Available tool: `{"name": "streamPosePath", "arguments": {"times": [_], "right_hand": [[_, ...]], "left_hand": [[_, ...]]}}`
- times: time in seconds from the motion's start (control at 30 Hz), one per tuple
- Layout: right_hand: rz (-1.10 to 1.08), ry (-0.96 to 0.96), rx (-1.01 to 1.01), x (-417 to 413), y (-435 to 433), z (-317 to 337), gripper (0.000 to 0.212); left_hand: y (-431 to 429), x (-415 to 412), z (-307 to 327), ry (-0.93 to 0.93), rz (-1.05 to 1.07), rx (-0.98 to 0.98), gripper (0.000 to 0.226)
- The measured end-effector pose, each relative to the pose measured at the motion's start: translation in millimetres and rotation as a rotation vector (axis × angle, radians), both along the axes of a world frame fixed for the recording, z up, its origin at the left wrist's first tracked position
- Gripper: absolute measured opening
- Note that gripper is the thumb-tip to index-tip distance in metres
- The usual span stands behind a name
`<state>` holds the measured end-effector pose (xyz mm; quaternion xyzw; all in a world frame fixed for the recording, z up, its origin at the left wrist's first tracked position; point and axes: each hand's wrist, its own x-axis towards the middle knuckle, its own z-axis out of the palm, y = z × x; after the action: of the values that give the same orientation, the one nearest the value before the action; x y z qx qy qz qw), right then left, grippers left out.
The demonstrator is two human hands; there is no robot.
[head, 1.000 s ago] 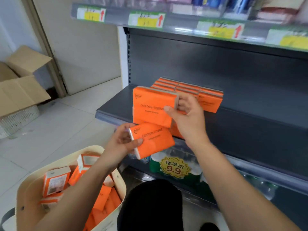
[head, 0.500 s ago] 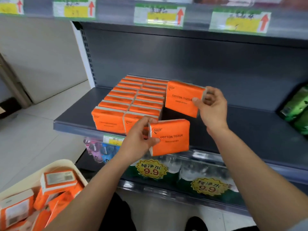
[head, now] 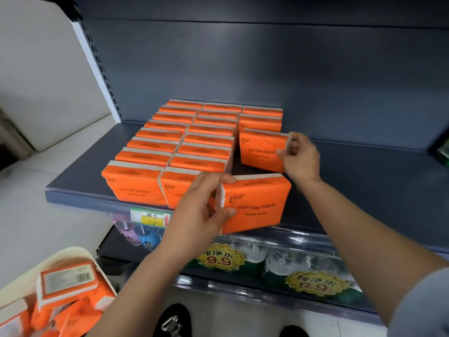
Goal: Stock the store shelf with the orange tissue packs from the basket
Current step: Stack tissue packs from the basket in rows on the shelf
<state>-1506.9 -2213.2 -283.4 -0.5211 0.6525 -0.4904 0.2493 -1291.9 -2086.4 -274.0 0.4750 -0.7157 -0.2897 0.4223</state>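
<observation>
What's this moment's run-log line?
right hand: grips rear pack at third column | left hand: grips front pack at shelf edge | basket: not empty

A shop: grey metal shelf (head: 364,181), edge price label (head: 150,217), 9.9 offer stickers (head: 220,258) below

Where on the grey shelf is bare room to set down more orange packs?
Free: the shelf right of the orange rows, up to the green goods; the strip before the third row's two back packs, where the right hand holds the far pack. The left hand holds the near pack. Crowded: the two left rows, full to the front edge.
</observation>
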Motion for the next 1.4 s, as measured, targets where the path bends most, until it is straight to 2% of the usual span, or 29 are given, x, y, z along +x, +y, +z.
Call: {"name": "streamPosePath", "arguments": {"times": [0.33, 0.67, 0.83, 0.9, 1.0, 1.07, 1.13, 1.2, 1.23, 1.3, 1.4], "right_hand": [[-0.050, 0.119, -0.015, 10.5, -40.4, -7.1, 0.045], [-0.010, 0.211, 0.091, 7.5, -52.2, -5.4, 0.047], [0.002, 0.200, 0.188, 9.5, -43.2, -2.6, 0.070], [-0.055, 0.201, 0.149, 9.5, -33.8, -4.1, 0.074], [-0.098, 0.083, -0.083, 10.1, -9.3, 5.0, 0.048], [0.115, -0.213, -0.088, 11.1, 13.7, 20.8, 0.028], [0.506, -0.431, 0.027, 6.8, 37.3, 37.4, 0.050], [0.831, -0.475, 0.125, -0.2, 55.0, 47.5, 0.070], [0.923, -0.454, 0.149, -3.3, 61.0, 49.8, 0.072], [0.931, -0.349, 0.147, -8.2, 66.9, 52.2, 0.064], [0.796, -0.191, 0.089, -10.7, 70.8, 56.4, 0.053]], "left_hand": [[-5.3, 5.9, 7.0, -0.036, -0.023, -0.015, 0.061], [-5.3, 6.5, 6.7, -0.034, -0.029, -0.010, 0.055], [-4.4, 4.2, 8.9, -0.026, -0.023, -0.009, 0.057], [-2.8, 3.3, 10.9, -0.011, -0.021, -0.018, 0.056], [-2.0, 3.6, 15.3, 0.022, -0.008, -0.038, 0.056], [-2.4, 3.8, 18.3, 0.039, -0.001, -0.035, 0.060], [-2.7, 3.5, 21.0, 0.062, 0.007, -0.040, 0.064], [-3.7, 3.3, 23.5, 0.109, 0.009, -0.037, 0.063], [-4.8, 3.6, 23.9, 0.141, 0.006, -0.032, 0.061], [-6.6, 3.1, 24.7, 0.185, 0.005, -0.031, 0.056], [-8.7, -1.2, 23.7, 0.172, 0.020, -0.041, 0.052]]}}
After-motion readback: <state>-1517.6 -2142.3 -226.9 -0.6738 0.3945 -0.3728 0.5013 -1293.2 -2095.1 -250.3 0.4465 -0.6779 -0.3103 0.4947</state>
